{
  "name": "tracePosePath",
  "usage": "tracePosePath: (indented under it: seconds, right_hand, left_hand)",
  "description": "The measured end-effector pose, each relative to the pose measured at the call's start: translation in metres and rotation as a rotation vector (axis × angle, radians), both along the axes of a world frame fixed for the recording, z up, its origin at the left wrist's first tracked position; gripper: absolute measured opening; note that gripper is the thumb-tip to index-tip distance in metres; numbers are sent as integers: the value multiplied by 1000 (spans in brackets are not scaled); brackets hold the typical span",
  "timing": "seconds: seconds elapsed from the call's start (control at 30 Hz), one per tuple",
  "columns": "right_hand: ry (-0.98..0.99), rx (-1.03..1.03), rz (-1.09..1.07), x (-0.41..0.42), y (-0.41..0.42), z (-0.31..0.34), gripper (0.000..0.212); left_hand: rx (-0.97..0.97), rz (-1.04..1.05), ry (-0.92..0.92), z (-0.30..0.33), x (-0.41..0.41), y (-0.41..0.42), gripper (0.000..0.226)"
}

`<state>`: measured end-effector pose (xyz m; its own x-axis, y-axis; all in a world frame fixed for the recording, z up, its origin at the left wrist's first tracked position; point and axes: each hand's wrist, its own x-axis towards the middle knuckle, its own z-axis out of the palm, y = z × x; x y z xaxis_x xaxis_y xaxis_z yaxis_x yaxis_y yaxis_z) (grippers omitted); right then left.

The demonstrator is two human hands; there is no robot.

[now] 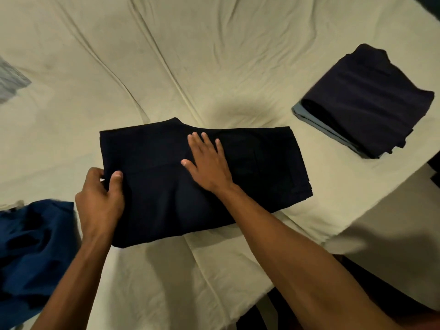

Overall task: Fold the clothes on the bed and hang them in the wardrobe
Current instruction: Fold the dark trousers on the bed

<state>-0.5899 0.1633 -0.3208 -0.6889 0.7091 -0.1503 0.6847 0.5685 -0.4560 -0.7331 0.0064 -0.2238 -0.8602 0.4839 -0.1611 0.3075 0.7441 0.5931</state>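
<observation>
A cream bedsheet (pixel 214 55), creased into long ridges, covers the bed and fills most of the view; its corner drops off at the right toward a dark floor. No wardrobe is in sight.

In the middle lies a dark navy garment (pixel 166 186), already folded into a broad rectangle, flat on the sheet. To the right, well apart from it, sits a folded stack (pixel 366 101): a dark piece on top of a pale blue one. At the lower left a blue garment (pixel 31 253) lies crumpled and unfolded, and a grey striped cloth (pixel 9 79) shows at the far left edge.

The left hand (pixel 100 201) pinches the navy garment's left edge, thumb on top and fingers curled beneath. The right hand (pixel 207 163) lies flat on the garment's middle, fingers spread and straight, pressing it down.

By my reading the task is partway through: two pieces are folded and stacked, this one is near its last fold, the blue one waits, and all the hanging is still to do.
</observation>
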Motion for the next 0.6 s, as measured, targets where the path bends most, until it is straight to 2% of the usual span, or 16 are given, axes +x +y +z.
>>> tracePosePath:
  seconds: [0.1,0.17,0.23,0.3,0.37,0.43,0.53,0.6]
  right_hand:
    - [397,-355,-314,32,-6,28,49]
    - [560,-704,-506,60,-6,54,36]
    - [634,-1084,-608,94,1,77,41]
    - [725,-1311,-666,131,12,89,59]
    - [874,-1381,-772,165,23,95,66]
    - [943,-1378,-879,190,31,91,66]
    - [859,-1334,-899,202,38,69,62]
    - [784,-1297,-875,198,41,58,45]
  left_hand:
    - [14,-102,-26,46,25,26,23]
    - [90,-206,-66,67,54,50,16]
    - [157,-309,-79,77,95,80,12]
    - [153,-443,-71,75,144,114,13]
    - [138,-557,-130,58,193,142,12]
    - [111,-647,-258,24,227,159,7]
    - [52,-726,-445,-15,246,164,11]
    - [116,-718,-428,-22,238,154,16]
